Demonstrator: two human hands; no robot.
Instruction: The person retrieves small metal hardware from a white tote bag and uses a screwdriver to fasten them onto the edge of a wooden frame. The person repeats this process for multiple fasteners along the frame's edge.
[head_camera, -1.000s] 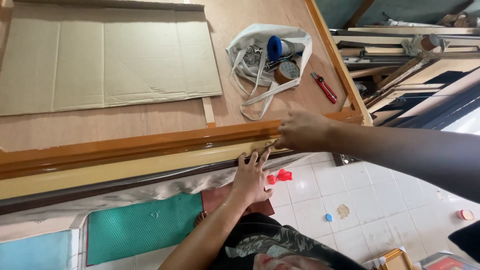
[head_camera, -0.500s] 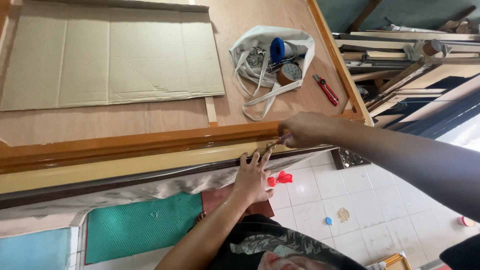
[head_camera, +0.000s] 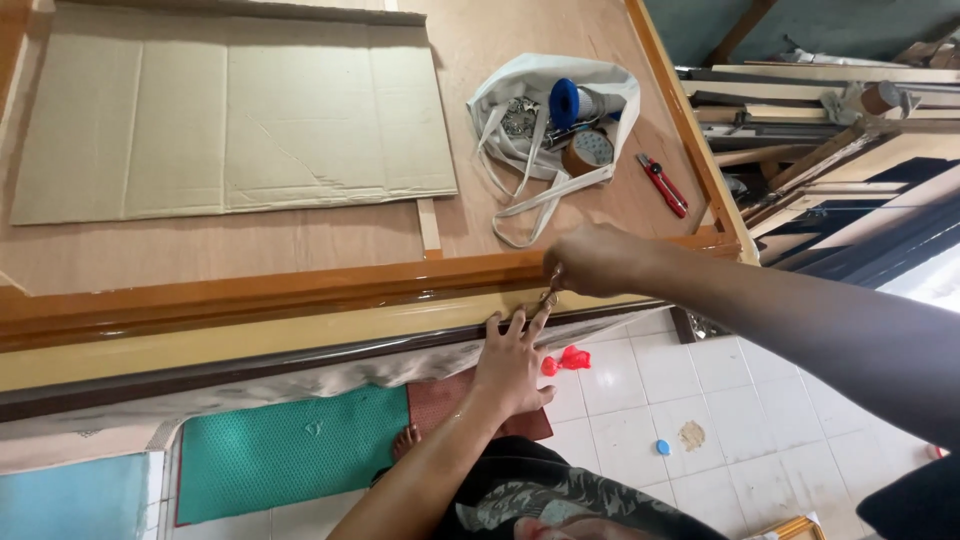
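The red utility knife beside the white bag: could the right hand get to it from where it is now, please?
Probably yes: the red utility knife lies in the open on the board, just beyond the right hand, with nothing between them; that hand is pinching a small metal piece though.

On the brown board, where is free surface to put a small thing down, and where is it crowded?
Bare board lies between the flat cardboard sheet and the glossy wooden frame rail, and above the white bag toward the far edge. It is crowded by the bag, the tape roll and the red cutter, and where both hands work at the rail.
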